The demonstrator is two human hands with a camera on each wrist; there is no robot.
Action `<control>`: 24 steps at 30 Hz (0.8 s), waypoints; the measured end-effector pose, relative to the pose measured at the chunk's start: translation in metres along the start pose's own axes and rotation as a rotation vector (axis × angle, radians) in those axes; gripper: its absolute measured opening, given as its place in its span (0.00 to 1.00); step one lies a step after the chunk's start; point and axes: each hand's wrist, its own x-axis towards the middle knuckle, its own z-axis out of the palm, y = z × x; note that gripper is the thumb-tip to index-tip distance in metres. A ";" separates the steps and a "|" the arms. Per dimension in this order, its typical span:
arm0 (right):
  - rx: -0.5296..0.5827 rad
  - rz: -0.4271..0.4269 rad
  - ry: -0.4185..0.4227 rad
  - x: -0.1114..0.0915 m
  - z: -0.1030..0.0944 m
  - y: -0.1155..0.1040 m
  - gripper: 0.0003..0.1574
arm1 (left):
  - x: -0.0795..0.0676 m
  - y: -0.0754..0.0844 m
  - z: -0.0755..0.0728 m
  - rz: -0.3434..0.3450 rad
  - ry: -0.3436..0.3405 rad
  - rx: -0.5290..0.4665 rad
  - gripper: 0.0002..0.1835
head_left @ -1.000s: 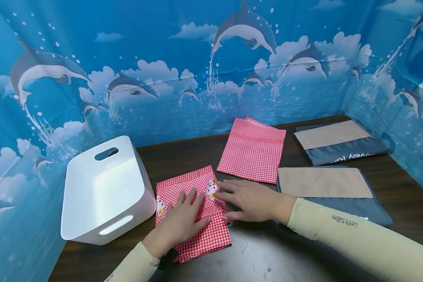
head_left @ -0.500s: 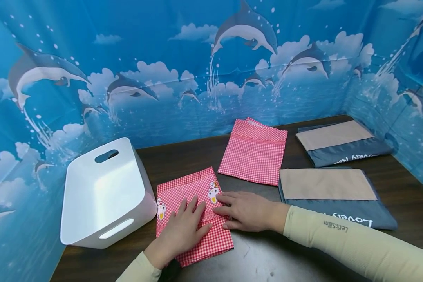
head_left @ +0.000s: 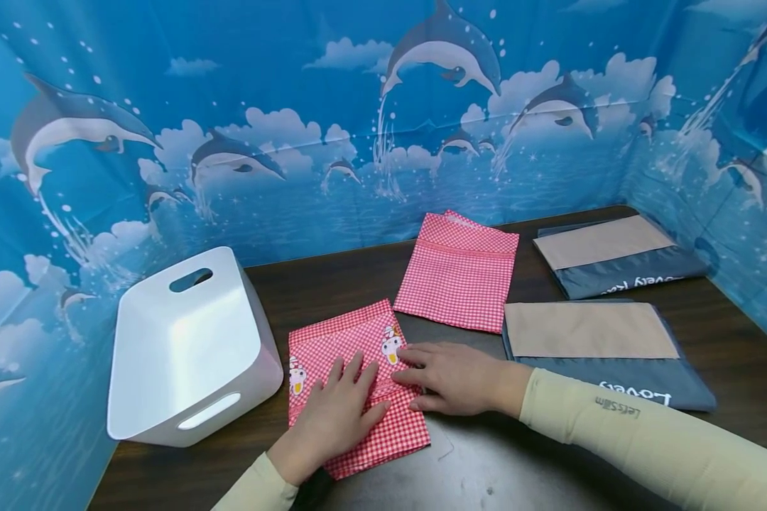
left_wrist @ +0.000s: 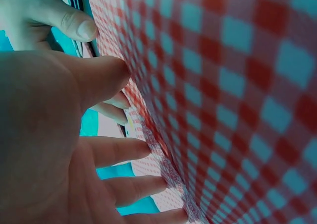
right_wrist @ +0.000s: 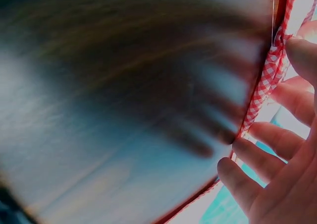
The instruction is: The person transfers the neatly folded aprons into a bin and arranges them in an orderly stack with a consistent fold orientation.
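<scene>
A folded red-and-white gingham cloth (head_left: 396, 426) with cartoon rabbit prints lies on the table in the head view. My left hand (head_left: 339, 411) rests on its middle with the fingers spread and nearly straight. At the cloth's right edge, my right hand (head_left: 454, 380) touches it with extended fingertips, close to one rabbit print. In the left wrist view the checked cloth (left_wrist: 223, 85) fills the right side, and the left fingertips meet it. The right wrist view shows the right fingers (right_wrist: 280, 140) along the cloth's edge (right_wrist: 267, 75).
A white plastic bin (head_left: 188, 341) with handle holes stands at left. Behind lies another folded red gingham piece (head_left: 457, 277). Two folded grey-and-beige fabric pieces (head_left: 591, 330) lie at right, one behind the other. A dolphin-print curtain (head_left: 358, 199) encloses the table's back and sides.
The cloth has shifted slightly to the right, with the left hand on it. My right hand has moved slightly down along the cloth's right edge.
</scene>
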 end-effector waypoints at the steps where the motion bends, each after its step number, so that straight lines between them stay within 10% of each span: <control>1: 0.002 0.001 0.001 -0.001 0.000 0.001 0.36 | 0.000 0.001 0.000 0.000 -0.001 0.001 0.39; 24: 0.025 0.017 0.054 -0.007 -0.001 0.006 0.39 | -0.006 -0.007 0.004 -0.016 0.072 -0.046 0.41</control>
